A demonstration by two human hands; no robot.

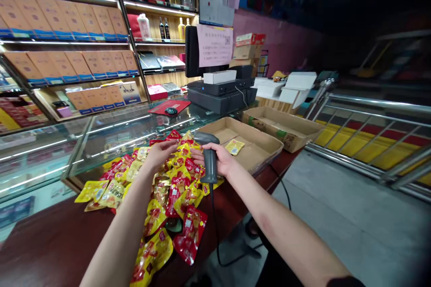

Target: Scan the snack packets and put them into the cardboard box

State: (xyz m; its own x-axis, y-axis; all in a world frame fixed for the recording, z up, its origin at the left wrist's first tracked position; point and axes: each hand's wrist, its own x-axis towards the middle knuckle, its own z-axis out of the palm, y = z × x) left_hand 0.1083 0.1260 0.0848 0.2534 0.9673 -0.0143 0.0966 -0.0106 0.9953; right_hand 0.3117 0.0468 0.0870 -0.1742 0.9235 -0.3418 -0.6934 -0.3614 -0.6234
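Observation:
My right hand (218, 158) grips a grey barcode scanner (210, 166) by its handle, thumb over the near side and fingers reaching out behind it. The scanner's head points left, and its cable hangs down past the table edge. Over a heap of red and yellow snack packets (177, 188), my left hand (162, 151) is held with its fingers stretched toward the scanner. Nothing shows in it; whether its fingertips touch the packets I cannot tell. One yellow packet (235, 146) lies apart in a shallow cardboard tray (266, 145) to the right.
The heap lies on a dark red tabletop (50, 246) against a glass display counter (114, 132). A second cardboard box (292, 136) stands beyond the tray. Behind are a mouse (171, 111), a monitor (191, 51) and a black cash drawer (218, 98). Metal railings (370, 121) stand right.

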